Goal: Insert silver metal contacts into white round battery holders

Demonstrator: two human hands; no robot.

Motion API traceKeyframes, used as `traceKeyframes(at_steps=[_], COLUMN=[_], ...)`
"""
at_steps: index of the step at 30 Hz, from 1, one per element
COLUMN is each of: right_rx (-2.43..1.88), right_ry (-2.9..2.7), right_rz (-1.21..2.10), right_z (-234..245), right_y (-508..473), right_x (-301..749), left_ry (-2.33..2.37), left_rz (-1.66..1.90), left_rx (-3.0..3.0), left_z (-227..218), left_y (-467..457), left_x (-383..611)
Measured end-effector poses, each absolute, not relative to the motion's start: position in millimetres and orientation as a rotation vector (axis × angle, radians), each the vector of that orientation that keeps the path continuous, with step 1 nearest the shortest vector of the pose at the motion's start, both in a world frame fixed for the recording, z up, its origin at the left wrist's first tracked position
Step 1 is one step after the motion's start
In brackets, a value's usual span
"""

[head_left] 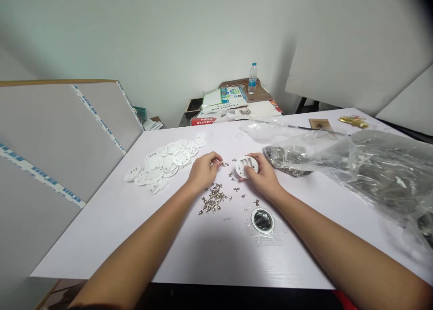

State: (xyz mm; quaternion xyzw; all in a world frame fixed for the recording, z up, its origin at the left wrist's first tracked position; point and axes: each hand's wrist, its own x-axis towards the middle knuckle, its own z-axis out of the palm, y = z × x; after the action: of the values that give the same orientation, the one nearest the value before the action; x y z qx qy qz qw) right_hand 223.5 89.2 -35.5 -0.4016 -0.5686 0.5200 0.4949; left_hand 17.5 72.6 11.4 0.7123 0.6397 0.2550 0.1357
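My right hand [263,175] grips a round white plastic disc [246,167] just above the white table [108,229]. My left hand [204,169] is closed in a pinch on a small metal clip near a few loose ones [226,164]. A heap of small metal clips [213,199] lies between my forearms. To the left sits a pile of several white discs [165,163]. A round black-and-white part in a small clear bag [263,220] lies near my right forearm.
Large clear plastic bags [365,161], one holding many metal parts [287,160], cover the table's right side. Grey boards [61,134] lean at the left. Behind the table are papers [225,100], a water bottle [252,78] and a brown tile [319,123].
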Motion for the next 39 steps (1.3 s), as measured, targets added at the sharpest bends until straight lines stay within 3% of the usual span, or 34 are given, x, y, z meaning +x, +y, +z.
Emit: traceKeyframes(at_steps=[13, 30, 39], right_rx=[-0.862, -1.021, -0.940], right_ry=[-1.229, -1.403, -1.382], right_rz=[1.337, 1.090, 1.248], right_z=[-21, -17, -14], right_y=[75, 60, 54], right_x=[219, 215, 213], left_ry=[1.592, 1.440, 1.576], left_rz=[1.119, 1.105, 1.130], left_rx=[1.721, 1.503, 1.508], left_z=[9, 3, 3], left_y=[46, 38, 39], left_x=[11, 23, 22])
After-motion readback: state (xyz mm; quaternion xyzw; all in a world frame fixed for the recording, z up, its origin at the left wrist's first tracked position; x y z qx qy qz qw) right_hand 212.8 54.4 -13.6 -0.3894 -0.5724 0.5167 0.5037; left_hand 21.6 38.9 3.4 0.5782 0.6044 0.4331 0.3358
